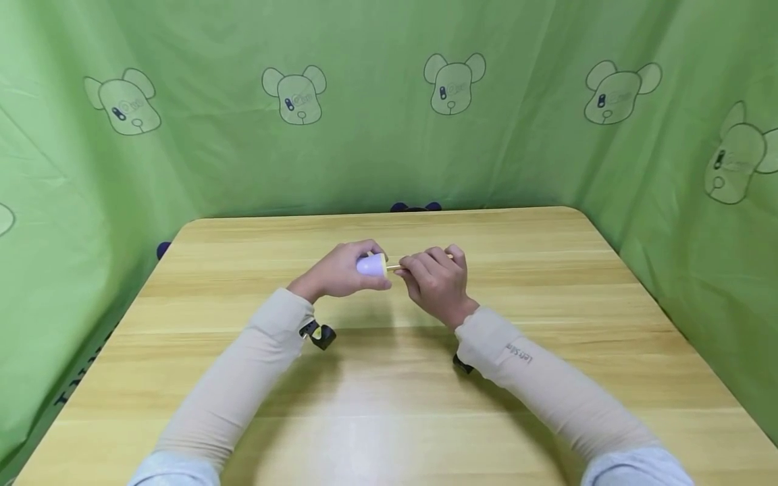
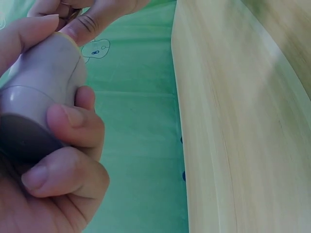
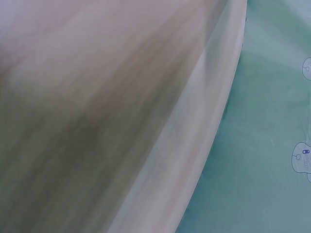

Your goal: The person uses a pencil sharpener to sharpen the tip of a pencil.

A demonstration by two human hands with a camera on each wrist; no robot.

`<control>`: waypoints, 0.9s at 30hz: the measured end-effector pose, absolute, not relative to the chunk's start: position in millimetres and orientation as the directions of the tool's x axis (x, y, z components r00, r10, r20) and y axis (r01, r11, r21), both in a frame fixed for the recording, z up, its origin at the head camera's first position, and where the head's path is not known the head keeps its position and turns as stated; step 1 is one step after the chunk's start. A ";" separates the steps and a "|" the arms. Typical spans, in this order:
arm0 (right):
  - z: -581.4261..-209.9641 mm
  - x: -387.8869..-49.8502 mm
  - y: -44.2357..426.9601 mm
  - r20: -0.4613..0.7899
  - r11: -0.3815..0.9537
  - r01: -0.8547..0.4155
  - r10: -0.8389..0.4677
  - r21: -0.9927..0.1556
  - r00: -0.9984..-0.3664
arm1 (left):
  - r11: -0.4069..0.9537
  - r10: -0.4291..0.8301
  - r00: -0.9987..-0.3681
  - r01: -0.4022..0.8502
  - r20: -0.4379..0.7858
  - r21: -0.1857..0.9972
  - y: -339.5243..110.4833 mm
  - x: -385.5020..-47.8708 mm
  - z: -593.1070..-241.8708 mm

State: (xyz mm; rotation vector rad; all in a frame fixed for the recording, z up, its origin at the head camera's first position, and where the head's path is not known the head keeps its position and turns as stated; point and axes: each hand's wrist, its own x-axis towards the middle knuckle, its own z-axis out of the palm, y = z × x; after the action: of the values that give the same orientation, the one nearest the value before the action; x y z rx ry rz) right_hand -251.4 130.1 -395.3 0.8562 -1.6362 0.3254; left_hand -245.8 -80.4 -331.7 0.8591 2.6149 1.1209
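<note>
In the head view my left hand (image 1: 340, 273) grips a lavender pencil sharpener (image 1: 371, 265) with a yellow rim, lying sideways above the table. From the rimmed end a thin gold-yellow pencil (image 1: 394, 267) runs to my right hand (image 1: 436, 280), whose fingers curl round it. The pencil's tip is hidden at the rim. The left wrist view shows the sharpener's rounded body (image 2: 46, 73) and dark base (image 2: 26, 138), with the left fingers wrapped about it. There, part of the right hand (image 2: 97, 17) is close to the rim. The right wrist view does not show the grip.
A light wood-grain table (image 1: 389, 418) spreads beneath both forearms. Green curtains (image 1: 371, 155) printed with bear heads hang behind it and along both sides. Dark wrist mounts (image 1: 319, 334) hang under the sleeves.
</note>
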 end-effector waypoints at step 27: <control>-389.5 -247.3 125.9 0.917 0.687 -0.688 -0.391 0.232 -0.082 | 0.551 0.579 -0.810 0.471 0.090 0.689 -80.1 -243.8 -335.3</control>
State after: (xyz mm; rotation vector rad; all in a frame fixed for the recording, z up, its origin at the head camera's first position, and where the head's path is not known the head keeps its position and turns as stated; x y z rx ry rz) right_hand -247.3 125.9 -389.5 0.8771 -1.7015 0.3087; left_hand -243.8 -80.1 -335.3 0.8980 2.6347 1.1025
